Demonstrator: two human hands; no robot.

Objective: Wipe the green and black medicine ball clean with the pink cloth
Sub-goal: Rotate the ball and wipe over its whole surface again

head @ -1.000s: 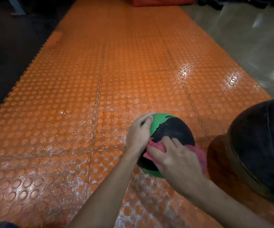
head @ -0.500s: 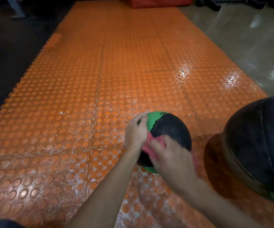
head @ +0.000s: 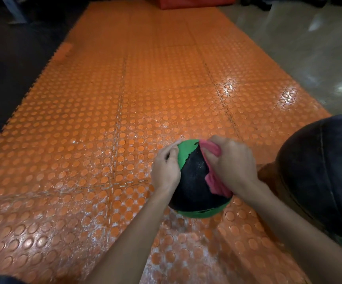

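Observation:
The green and black medicine ball (head: 192,181) sits on the orange studded mat, low and right of centre. My left hand (head: 165,168) rests on the ball's left side with its fingers spread over the green part. My right hand (head: 232,163) grips the bunched pink cloth (head: 214,181) and presses it against the ball's upper right side. The cloth shows above and below my fingers; most of it is hidden under the hand.
The orange studded mat (head: 104,124) runs away from me, dusted with white near the ball. A much larger black ball (head: 326,173) stands just right of my right arm. Dark floor lies left, shiny grey floor right, and a red pad (head: 186,2) at the far end.
My right hand has carried the pink cloth from the near side of the ball up and over to its upper right. The left hand has stayed on the left side.

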